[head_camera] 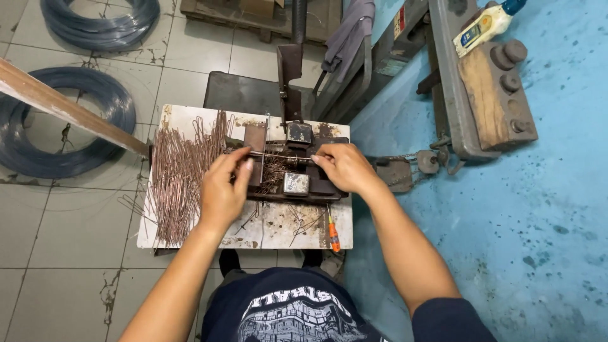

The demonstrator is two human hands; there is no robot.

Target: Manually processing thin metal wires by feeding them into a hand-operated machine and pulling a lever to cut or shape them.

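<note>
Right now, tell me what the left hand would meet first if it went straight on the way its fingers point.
The left hand points up and right, pinching a thin wire. Straight on, it would probably first meet the dark metal bending jig, near its upright block; depth is unclear.

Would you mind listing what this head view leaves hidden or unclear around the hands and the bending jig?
- Left hand: fingertips curl under, so its grip on the wire piece is unclear.
- Right hand: fingertips hide that wire end.
- Bending jig: centre lost in tangled wire and shadow.
- Screwdriver: tip too small to tell.
- Wire coil: cut by the top edge.
</note>
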